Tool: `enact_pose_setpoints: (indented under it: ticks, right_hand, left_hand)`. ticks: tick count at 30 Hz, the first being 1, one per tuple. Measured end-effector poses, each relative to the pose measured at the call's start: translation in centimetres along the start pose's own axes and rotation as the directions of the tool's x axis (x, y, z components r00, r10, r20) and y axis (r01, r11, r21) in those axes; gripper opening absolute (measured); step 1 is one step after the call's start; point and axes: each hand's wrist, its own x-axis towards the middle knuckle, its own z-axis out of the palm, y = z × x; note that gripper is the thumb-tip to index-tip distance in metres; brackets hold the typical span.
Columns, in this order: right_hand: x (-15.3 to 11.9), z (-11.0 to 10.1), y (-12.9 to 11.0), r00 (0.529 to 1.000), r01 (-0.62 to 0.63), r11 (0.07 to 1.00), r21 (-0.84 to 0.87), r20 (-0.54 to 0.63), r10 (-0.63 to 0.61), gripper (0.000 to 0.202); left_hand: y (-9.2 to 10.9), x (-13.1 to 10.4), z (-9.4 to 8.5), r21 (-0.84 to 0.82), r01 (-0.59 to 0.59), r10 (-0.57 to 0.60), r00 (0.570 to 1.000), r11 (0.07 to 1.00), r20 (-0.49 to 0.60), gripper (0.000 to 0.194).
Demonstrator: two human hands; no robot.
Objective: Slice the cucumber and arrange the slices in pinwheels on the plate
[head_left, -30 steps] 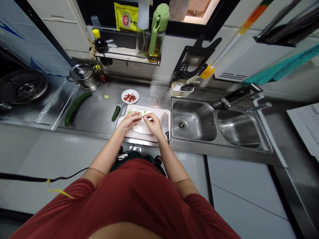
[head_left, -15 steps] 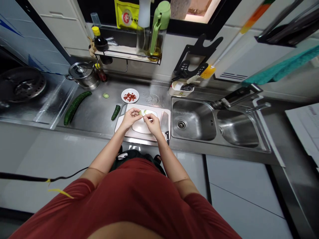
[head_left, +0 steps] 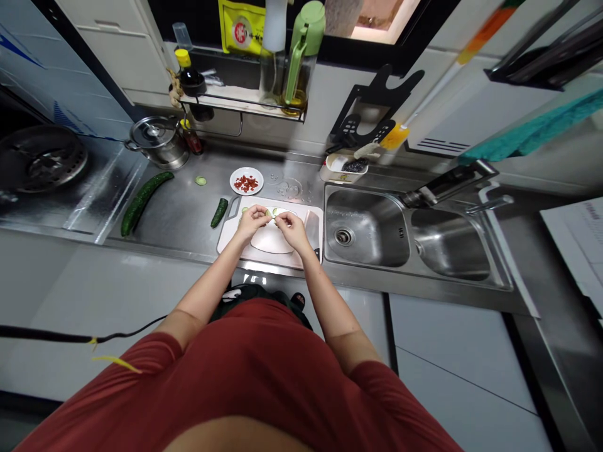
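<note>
Slice of cucumber, pale and thin, is up between the two hands, over the far part of a white plate set on the board. From where I stand, the left hand has thumb and finger pinched on one side of it, and the right hand has its fingertips drawn together on the other side, almost meeting the left's; how hard either one presses, I cannot tell. It should weigh next to nothing. I'd expect it to be wet and slick, with a soft, juicy middle that tears easily and a skin edge that is somewhat stiffer, so the rim is the place to take hold, lightly, with the pads rather than the nails. Green bits lie at the plate's far side. Beside the right hand, a knife rests on the board. Left of the board lies a cucumber piece, and farther left a whole cucumber, surely heavier and firmer. Behind the board stands a dish of red bits
</note>
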Motion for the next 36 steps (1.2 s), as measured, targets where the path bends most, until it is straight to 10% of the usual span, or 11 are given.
enact_pose_setpoints:
  ticks: [20, 36]
  right_hand:
    - [5.7, -0.9, 7.4, 0.993, -0.051, 0.930, -0.365, 0.079, 0.086, 0.017]
    - [6.2, -0.4, 7.9, 0.981, -0.057, 0.814, -0.578, 0.121, 0.154, 0.021]
  left_hand:
    - [-6.6, 6.6, -0.5, 0.354, -0.009, 0.034, 0.997, 0.935, -0.064, 0.023]
    - [-6.2, 7.0, 0.3, 0.802, 0.021, 0.076, 0.994, 0.597, -0.083, 0.007]
